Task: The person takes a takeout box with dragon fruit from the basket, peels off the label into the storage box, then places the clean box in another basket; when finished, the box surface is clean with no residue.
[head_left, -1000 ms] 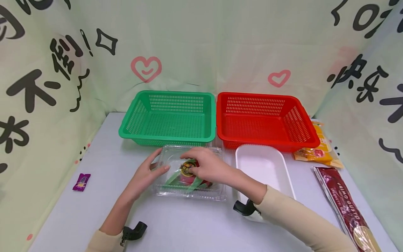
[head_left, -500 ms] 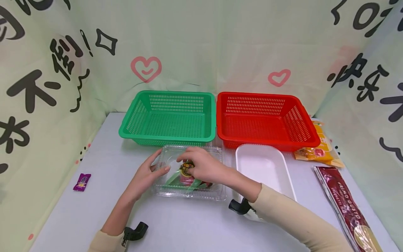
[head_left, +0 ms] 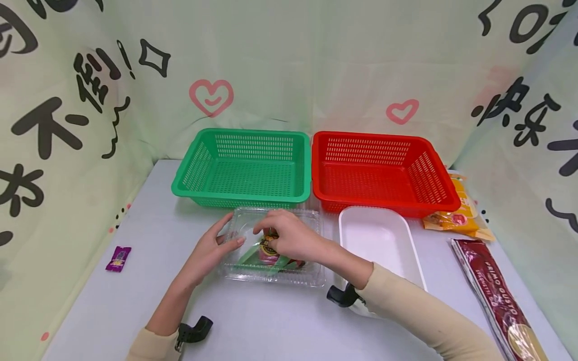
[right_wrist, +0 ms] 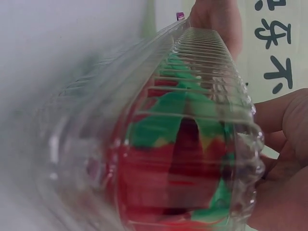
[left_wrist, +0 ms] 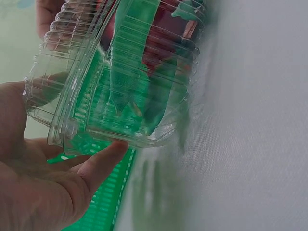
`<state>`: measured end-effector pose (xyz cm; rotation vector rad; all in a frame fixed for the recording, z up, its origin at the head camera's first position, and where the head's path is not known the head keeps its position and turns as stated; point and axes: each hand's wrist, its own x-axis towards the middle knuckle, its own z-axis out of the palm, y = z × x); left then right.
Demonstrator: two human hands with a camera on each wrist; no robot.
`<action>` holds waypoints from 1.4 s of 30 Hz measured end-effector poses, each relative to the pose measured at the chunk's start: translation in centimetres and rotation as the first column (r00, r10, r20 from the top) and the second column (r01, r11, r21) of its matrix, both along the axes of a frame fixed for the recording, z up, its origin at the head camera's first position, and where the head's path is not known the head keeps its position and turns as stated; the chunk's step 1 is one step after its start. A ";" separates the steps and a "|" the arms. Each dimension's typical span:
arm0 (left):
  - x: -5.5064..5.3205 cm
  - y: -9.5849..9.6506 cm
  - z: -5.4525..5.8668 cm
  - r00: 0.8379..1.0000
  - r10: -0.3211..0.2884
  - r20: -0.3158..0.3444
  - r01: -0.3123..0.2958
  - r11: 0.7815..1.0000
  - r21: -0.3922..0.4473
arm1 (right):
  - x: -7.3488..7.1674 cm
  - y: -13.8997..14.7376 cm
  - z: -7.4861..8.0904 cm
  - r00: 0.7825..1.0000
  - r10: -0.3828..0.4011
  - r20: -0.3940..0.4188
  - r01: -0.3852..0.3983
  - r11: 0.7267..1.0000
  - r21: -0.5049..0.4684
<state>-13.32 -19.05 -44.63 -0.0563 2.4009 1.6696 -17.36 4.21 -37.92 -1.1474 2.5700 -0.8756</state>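
A clear plastic clamshell box (head_left: pixel 248 275) lies on the table in front of the baskets. Through its ribbed walls shows a red and green package (right_wrist: pixel 173 159); in the head view a round black and yellow label (head_left: pixel 267 249) shows under the right hand. My left hand (head_left: pixel 212 249) holds the box's left end, thumb on the upper side and fingers around the back left corner. In the left wrist view one fingertip touches the box's lower edge. My right hand (head_left: pixel 293 235) is over the lid, fingers loosely bent, thumb right at the label, which it partly covers.
Behind the box stand a green basket (head_left: pixel 241 201) and a red basket (head_left: pixel 384 206). To the right are a white tray (head_left: pixel 379 240), an orange packet (head_left: pixel 458 220) and a dark red spaghetti packet (head_left: pixel 492 291). A small purple wrapped candy (head_left: pixel 118 259) lies far left.
My right hand and forearm have shifted slightly left over the box, mostly in the first half second. The left hand keeps its place, and the box has stayed put.
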 end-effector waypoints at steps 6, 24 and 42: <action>-0.1 0.2 -0.1 1.000 -0.004 0.002 0.004 1.000 0.004 | 0.1 0.0 0.1 1.000 -0.004 -0.007 0.004 1.000 0.016; 0.1 0.2 0.0 1.000 0.013 -0.002 -0.013 0.999 0.032 | 0.1 2.5 0.8 0.998 -0.004 0.062 0.011 0.993 -0.119; 0.5 0.0 -0.1 0.999 0.038 0.002 -0.038 0.999 0.008 | -0.7 9.5 2.7 0.984 -0.137 0.111 0.146 0.987 -0.074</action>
